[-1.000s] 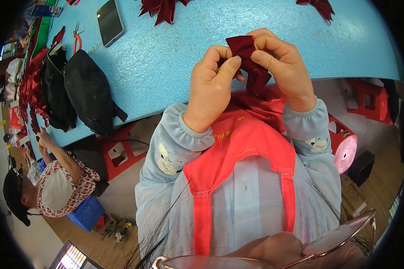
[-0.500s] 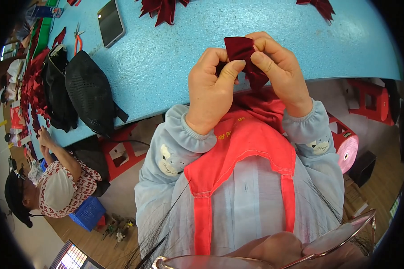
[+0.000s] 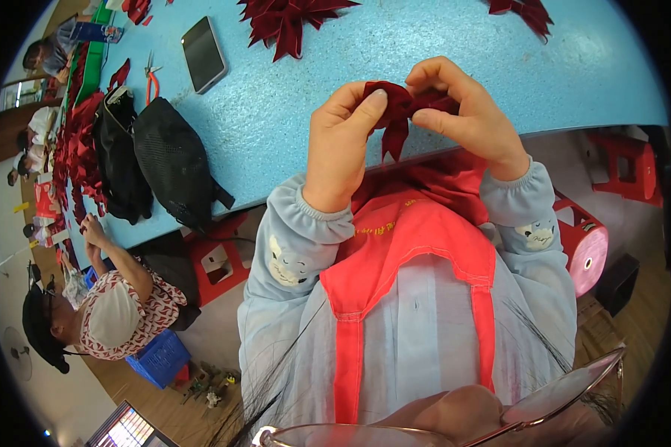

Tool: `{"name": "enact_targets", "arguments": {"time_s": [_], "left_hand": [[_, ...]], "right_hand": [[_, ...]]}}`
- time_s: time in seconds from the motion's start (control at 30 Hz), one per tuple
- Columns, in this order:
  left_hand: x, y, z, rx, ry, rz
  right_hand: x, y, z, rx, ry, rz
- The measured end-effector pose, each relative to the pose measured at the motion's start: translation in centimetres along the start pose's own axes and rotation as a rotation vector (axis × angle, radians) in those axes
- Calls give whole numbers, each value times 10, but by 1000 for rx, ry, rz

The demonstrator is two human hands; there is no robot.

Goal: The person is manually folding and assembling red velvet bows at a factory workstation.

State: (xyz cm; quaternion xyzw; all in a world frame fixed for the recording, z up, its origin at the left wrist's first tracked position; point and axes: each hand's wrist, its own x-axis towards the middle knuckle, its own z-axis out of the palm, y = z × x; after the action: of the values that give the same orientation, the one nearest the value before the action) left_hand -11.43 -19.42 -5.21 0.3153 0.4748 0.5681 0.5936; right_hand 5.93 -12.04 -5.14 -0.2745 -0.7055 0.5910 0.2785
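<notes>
A dark red velvet bow (image 3: 397, 138) is held up between my two hands, over the near edge of the blue table. My left hand (image 3: 339, 138) pinches its left loop, thumb on top. At the other side, my right hand (image 3: 476, 119) has thumb and forefinger curved around the right loop, the fingers partly spread at the tips. A tail of ribbon hangs down from the bow's middle. Farther off lie a pile of finished-looking dark red bows (image 3: 291, 22) and another dark red bow (image 3: 525, 13) to the right.
On the table (image 3: 268, 112) at left lie a phone (image 3: 203, 54), orange-handled pliers (image 3: 152, 83) and black bags (image 3: 173, 160). Beyond them are heaped red ribbons (image 3: 78, 149). A co-worker (image 3: 119, 305) sits at far left. Red stools (image 3: 626, 167) stand beside the table.
The bow has been turned, so its loops now spread sideways and a tail hangs down. My right hand's fingers have opened outward. The whole view has shifted slightly.
</notes>
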Motion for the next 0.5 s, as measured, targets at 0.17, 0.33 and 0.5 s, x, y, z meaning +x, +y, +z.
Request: {"name": "enact_targets", "arguments": {"time_s": [0.17,0.33,0.5], "left_hand": [[-1,-4,5,-300,77,-2],[3,-14,5,-246,39,-33],[9,-26,1,-334,89,20]], "right_hand": [[1,1,-4,188,20,116],[3,5,-5,496,85,158],[-1,17,-7,617,145,137]]}}
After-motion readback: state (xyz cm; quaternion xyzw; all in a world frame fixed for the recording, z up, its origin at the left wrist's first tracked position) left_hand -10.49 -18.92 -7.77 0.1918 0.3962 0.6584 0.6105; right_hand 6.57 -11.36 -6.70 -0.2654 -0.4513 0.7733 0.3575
